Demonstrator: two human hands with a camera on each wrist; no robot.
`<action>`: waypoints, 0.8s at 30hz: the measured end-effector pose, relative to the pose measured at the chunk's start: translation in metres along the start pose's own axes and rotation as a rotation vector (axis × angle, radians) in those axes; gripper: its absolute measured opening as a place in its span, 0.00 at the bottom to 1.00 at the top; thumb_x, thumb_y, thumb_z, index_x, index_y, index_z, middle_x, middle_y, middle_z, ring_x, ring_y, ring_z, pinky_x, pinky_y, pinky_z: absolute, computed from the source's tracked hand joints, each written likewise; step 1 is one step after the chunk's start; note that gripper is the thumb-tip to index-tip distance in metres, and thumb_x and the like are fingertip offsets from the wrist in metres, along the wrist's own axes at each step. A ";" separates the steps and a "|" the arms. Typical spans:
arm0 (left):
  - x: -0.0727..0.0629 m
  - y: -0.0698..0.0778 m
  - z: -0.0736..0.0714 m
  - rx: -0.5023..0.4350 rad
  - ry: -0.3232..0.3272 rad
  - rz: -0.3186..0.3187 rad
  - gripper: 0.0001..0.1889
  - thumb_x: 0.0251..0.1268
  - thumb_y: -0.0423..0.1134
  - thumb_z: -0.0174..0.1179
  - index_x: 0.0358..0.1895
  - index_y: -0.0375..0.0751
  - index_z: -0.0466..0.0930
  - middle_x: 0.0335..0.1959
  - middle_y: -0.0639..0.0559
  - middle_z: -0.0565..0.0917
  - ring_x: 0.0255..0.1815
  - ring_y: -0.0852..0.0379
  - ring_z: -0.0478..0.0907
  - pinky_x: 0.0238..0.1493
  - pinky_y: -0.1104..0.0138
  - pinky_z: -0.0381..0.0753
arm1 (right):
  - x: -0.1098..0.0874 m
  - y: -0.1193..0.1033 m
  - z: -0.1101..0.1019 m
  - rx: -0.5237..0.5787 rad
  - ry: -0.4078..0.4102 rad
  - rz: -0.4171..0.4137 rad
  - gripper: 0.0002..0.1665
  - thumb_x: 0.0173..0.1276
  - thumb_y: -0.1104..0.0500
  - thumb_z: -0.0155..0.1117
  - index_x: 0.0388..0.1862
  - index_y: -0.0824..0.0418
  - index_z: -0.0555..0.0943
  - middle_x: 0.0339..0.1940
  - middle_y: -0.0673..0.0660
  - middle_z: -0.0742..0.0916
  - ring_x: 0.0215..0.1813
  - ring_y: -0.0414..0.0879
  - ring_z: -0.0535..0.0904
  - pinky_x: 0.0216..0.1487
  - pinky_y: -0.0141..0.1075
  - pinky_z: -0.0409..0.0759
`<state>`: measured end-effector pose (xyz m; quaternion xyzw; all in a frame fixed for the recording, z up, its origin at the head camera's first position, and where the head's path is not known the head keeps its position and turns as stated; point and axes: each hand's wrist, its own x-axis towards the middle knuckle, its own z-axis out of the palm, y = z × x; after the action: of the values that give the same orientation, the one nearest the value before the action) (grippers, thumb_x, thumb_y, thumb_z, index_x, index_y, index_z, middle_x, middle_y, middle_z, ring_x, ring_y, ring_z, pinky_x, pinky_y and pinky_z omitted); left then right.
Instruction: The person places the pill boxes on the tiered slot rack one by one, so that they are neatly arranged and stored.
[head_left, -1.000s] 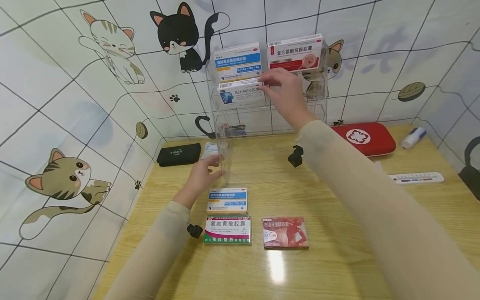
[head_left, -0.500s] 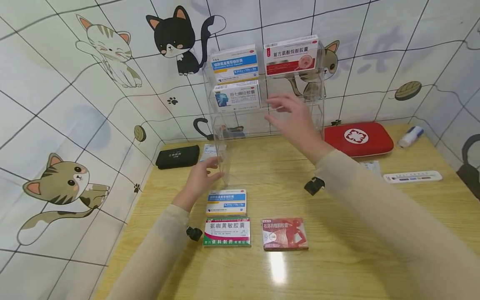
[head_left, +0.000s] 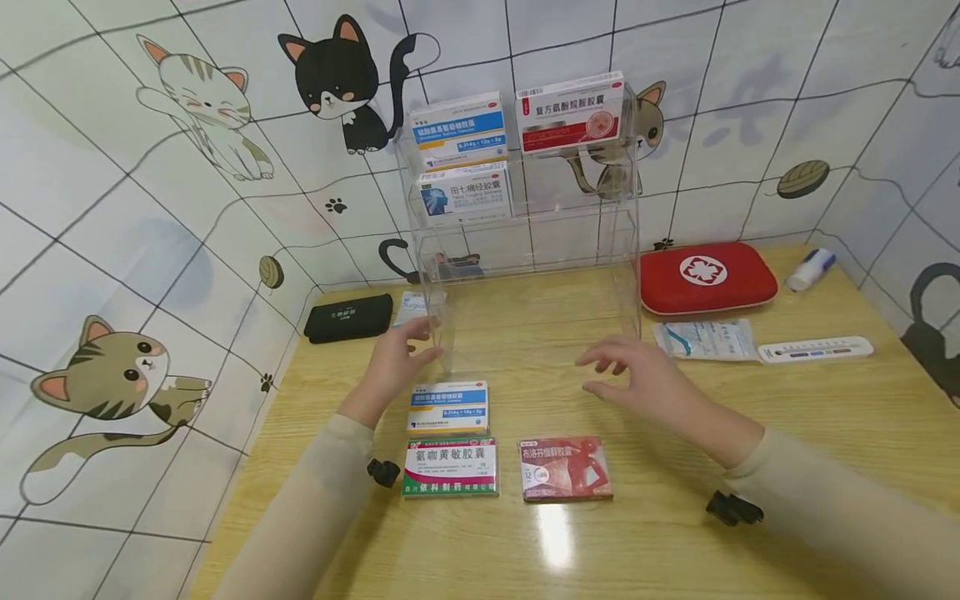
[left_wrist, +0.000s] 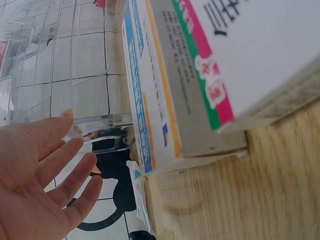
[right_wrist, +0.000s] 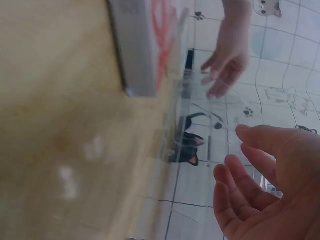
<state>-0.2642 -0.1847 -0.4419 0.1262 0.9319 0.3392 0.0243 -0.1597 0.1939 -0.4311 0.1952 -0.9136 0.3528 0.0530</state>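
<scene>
A clear acrylic rack (head_left: pixel 528 273) stands against the wall. Its upper tiers bear a blue-and-white capsule box (head_left: pixel 459 133), a white box with a blue head picture (head_left: pixel 465 193) and a red-and-white capsule box (head_left: pixel 572 115). By the rack's lower left front edge is my left hand (head_left: pixel 390 367), fingers loosely extended; thumb contact with the rack is unclear. My right hand (head_left: pixel 641 379) hovers over the table, holding nothing, fingers loosely bent. In front lie another blue-and-white box (head_left: pixel 448 408), a green-and-magenta box (head_left: pixel 450 468) and a red ibuprofen box (head_left: pixel 566 469).
At the back right lie a red first-aid case (head_left: pixel 708 279), a white tube with a blue end (head_left: pixel 812 269), a plastic packet (head_left: pixel 705 340) and a white thermometer (head_left: pixel 816 349). A black pouch (head_left: pixel 348 318) and a small packet (head_left: pixel 411 307) sit at the back left.
My right hand has let go of the white box with the head picture, leaving it on the rack's second tier, and has come down and right over the table. My left hand stays by the rack.
</scene>
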 end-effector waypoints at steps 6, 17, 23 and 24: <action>-0.001 -0.001 -0.003 -0.001 0.003 0.006 0.27 0.69 0.41 0.69 0.70 0.46 0.76 0.65 0.44 0.82 0.64 0.45 0.80 0.64 0.49 0.83 | -0.040 0.004 0.016 -0.018 -0.157 0.025 0.23 0.61 0.52 0.80 0.55 0.52 0.86 0.53 0.47 0.86 0.51 0.46 0.84 0.53 0.46 0.87; -0.002 -0.002 -0.003 -0.003 0.000 -0.010 0.27 0.69 0.41 0.69 0.71 0.49 0.76 0.66 0.46 0.82 0.64 0.46 0.79 0.65 0.50 0.82 | -0.071 0.000 0.032 -0.079 -0.238 0.063 0.38 0.54 0.41 0.83 0.62 0.53 0.83 0.61 0.53 0.83 0.65 0.55 0.79 0.68 0.58 0.79; -0.002 0.001 -0.002 -0.008 -0.008 -0.010 0.28 0.70 0.41 0.69 0.71 0.49 0.75 0.66 0.46 0.81 0.64 0.46 0.80 0.65 0.50 0.82 | -0.072 0.000 0.035 -0.067 -0.240 0.106 0.38 0.48 0.37 0.85 0.56 0.52 0.85 0.57 0.51 0.85 0.63 0.53 0.79 0.68 0.58 0.79; -0.003 0.001 -0.001 -0.007 -0.008 -0.011 0.27 0.70 0.41 0.69 0.71 0.49 0.75 0.66 0.46 0.82 0.64 0.46 0.80 0.65 0.50 0.82 | -0.072 -0.001 0.035 -0.050 -0.240 0.129 0.37 0.48 0.37 0.85 0.54 0.51 0.85 0.56 0.50 0.85 0.62 0.52 0.80 0.67 0.57 0.79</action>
<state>-0.2617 -0.1855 -0.4404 0.1223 0.9313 0.3418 0.0301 -0.0922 0.1931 -0.4733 0.1754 -0.9326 0.3065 -0.0747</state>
